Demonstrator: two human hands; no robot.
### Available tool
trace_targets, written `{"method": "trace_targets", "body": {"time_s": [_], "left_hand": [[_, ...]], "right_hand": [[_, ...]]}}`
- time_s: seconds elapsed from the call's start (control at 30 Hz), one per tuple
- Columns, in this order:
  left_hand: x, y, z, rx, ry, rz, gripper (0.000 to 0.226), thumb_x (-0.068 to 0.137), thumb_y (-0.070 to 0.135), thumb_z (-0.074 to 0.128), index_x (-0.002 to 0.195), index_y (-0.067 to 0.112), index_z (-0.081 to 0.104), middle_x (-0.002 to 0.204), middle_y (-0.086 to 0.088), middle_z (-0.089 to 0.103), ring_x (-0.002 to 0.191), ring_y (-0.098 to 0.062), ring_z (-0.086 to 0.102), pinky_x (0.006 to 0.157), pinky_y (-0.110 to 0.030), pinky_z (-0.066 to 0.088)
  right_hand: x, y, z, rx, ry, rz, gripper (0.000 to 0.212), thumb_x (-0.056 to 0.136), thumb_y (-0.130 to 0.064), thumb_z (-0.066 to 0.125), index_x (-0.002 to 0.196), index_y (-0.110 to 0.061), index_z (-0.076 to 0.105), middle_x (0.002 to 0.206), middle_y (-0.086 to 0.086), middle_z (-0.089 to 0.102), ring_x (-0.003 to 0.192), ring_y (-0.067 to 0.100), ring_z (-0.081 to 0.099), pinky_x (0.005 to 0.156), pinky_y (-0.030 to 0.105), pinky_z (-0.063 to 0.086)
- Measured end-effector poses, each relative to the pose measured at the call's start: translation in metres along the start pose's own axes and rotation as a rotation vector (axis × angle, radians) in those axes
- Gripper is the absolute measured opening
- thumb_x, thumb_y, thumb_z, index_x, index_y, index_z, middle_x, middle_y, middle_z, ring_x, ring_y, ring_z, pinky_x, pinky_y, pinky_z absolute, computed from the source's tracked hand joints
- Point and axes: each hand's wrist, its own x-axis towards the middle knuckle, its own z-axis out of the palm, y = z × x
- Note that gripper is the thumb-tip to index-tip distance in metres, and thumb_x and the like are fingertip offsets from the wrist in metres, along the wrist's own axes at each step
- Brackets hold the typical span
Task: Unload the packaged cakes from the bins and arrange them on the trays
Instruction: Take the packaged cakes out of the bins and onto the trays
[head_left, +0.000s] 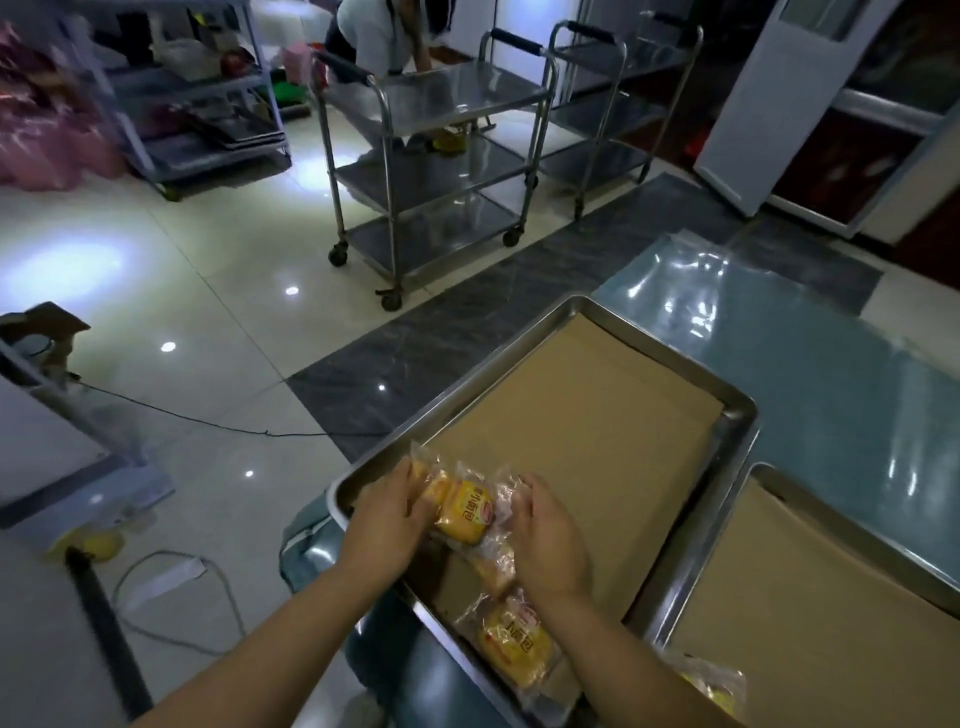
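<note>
Left hand (389, 514): fingers curled round the left end of the packaged cakes (462, 512), lower centre of frame.
Right hand (545, 540): fingers bent, gripping the wrappers' right side.
Cakes' place: near-left corner of the paper-lined tray (740, 421).
Just below: 1 more pack (514, 644), same tray.
Upper centre: steel cart (441, 93).

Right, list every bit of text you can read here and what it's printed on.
"小面包": red characters on the yellow label of the packaged cake gripped between the left hand and right hand.
"小面包": same label, creased, on the packaged cake nearer the camera.
Too small to read: the red oval brand logos on both labels.
Nothing else is legible.
</note>
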Motion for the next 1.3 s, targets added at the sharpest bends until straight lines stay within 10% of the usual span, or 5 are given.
{"method": "trace_targets", "body": {"time_s": [0.13,0.3,0.83,1.3], "left_hand": [[0.013,-0.010,0.006,0.373,-0.055,0.095,0.068,0.087,0.052,0.050,0.144,0.032,0.019,0.152,-0.004,0.025,0.139,-0.028,0.023,0.108,-0.048,0.029],[0.031,-0.027,0.007,0.610,-0.169,0.204,0.079,0.083,0.065,0.044,0.147,0.034,0.010,0.158,-0.005,0.006,0.143,-0.027,0.007,0.112,-0.047,0.019],[0.018,0.075,0.053,0.382,-0.383,0.732,0.040,0.083,0.025,0.058,0.122,0.024,0.057,0.121,0.003,0.060,0.113,-0.020,0.045,0.096,-0.032,0.032],[-0.209,0.207,0.220,0.200,-0.810,1.047,0.018,0.083,0.021,0.061,0.099,0.019,0.067,0.102,0.000,0.068,0.102,-0.022,0.055,0.083,-0.030,0.039]], "right_hand": [[-0.002,0.006,0.004,-0.211,0.060,-0.111,0.027,0.095,-0.042,0.041,0.118,-0.032,0.051,0.107,-0.010,0.056,0.094,0.007,0.050,0.078,0.028,0.047],[-0.008,-0.004,0.009,-0.240,0.028,-0.062,0.022,0.092,-0.040,0.049,0.112,-0.030,0.051,0.102,-0.009,0.056,0.087,0.006,0.050,0.076,0.025,0.046],[-0.073,-0.015,-0.049,-0.155,0.407,0.324,0.019,0.088,-0.018,0.054,0.102,-0.015,0.067,0.100,0.006,0.068,0.093,0.024,0.060,0.079,0.033,0.047],[-0.320,0.114,-0.174,-0.189,0.763,0.694,0.017,0.087,-0.018,0.054,0.096,-0.017,0.068,0.093,0.005,0.070,0.088,0.025,0.061,0.075,0.036,0.046]]}}
